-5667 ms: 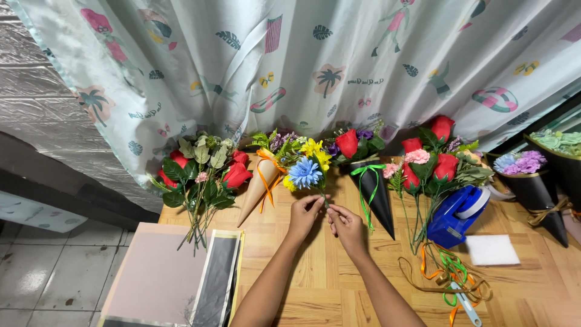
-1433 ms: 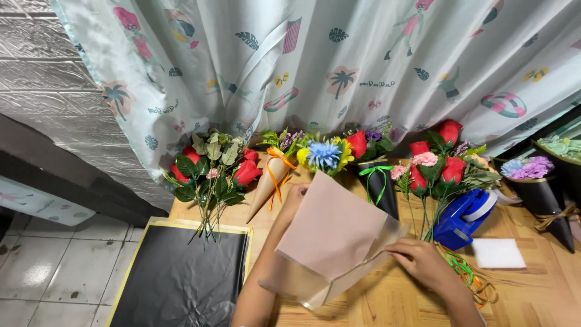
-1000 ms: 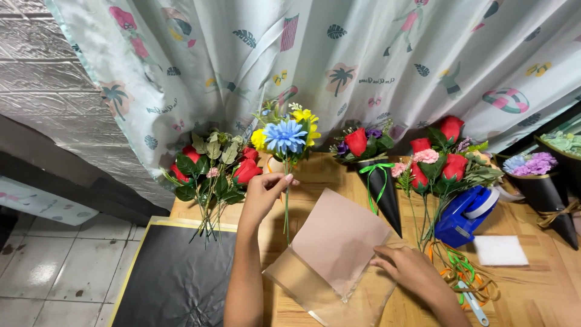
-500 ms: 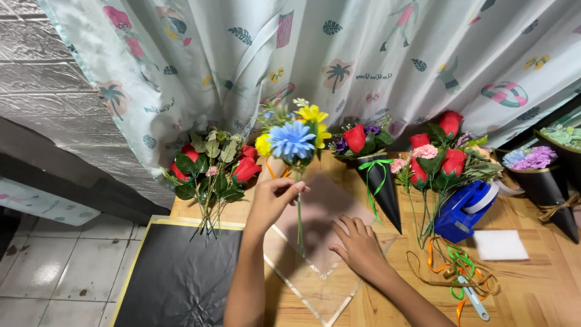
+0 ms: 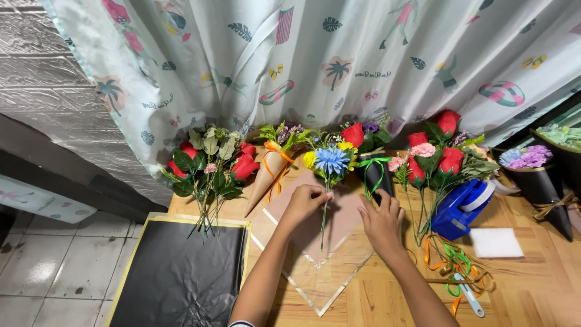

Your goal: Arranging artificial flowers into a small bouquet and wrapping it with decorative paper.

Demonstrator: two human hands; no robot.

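Head view: left hand (image 5: pixel 307 201) pinches the posy (image 5: pixel 330 162) by its stems over the pink paper (image 5: pixel 339 221), which the open right hand (image 5: pixel 381 219) presses flat.

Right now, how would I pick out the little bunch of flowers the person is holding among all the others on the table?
Start at the wooden table under the patterned curtain, then find the pink paper square at its middle. The small bunch lies on that paper, its stems pinched by the left hand. It alone has a big blue bloom with yellow ones beside it; its neighbours are mostly red roses.
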